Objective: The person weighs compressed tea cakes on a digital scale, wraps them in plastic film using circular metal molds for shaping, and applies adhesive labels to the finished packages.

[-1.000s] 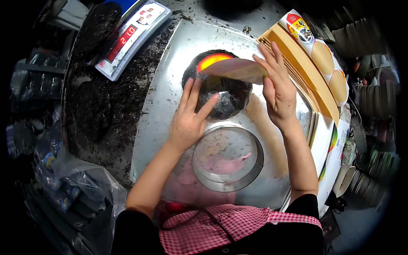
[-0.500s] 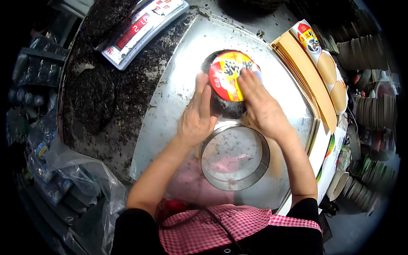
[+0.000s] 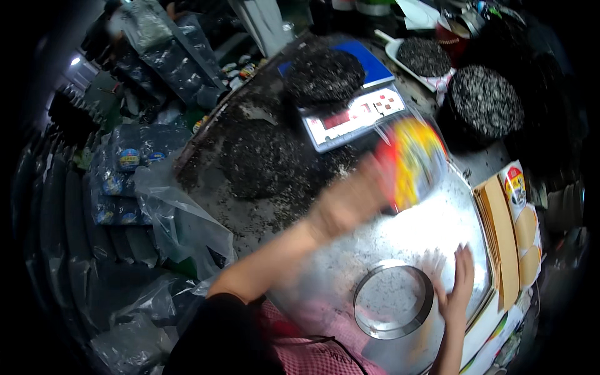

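My left hand, smeared by motion, grips the near left side of a round pack with a bright red-and-yellow label. The pack is lifted over the metal sheet, close to the scale, and blurred too. In the earlier head frame its clear wrap shows dark contents that look like dried seaweed. My right hand is empty, its fingers stretched apart just above the sheet. Beside that hand, a metal ring lies on the shiny sheet.
A digital scale bears a dark seaweed cake. Loose dark flakes cover the tabletop at left. Plastic-wrapped packs and clear film lie further left. Brown cards and round labels line the right edge.
Both hands were on the pack above the ring; now the left alone carries it up toward the scale. The right has let go and drawn back beside the ring. The view has swung left.
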{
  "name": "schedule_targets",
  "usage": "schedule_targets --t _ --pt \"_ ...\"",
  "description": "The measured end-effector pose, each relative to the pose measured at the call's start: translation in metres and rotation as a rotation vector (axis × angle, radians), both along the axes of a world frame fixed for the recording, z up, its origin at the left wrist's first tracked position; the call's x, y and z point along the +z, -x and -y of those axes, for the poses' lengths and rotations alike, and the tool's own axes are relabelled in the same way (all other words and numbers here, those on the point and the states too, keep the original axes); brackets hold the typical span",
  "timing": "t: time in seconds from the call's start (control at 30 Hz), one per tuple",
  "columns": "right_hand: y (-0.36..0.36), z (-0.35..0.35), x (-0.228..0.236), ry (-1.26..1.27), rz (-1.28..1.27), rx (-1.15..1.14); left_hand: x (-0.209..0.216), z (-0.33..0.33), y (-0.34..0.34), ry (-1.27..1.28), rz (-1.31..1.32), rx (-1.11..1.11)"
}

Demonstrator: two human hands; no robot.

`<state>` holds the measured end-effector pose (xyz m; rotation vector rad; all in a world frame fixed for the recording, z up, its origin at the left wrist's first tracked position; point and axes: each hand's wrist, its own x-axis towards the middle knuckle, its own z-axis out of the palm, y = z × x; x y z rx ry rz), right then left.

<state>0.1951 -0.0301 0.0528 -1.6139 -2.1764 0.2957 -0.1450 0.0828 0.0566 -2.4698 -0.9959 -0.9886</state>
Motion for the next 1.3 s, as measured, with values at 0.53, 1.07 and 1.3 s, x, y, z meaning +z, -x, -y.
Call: schedule_targets --t 0.53,1.07,1.3 --pt "0.017 0.171 -0.024 0.067 0.254 -0.039 -0.036 0.181 -0.08 0.657 0.252 -0.575" --pt "-0.012 0.267 -0.053 0.214 0.087 0.028 -0.1 0.248 -0.093 0.789 0.145 -0.683" --pt "-0.032 0.258 -0.077 0.152 -0.041 0.275 -0.098 0.259 -0.097 0.768 0.193 -0.733"
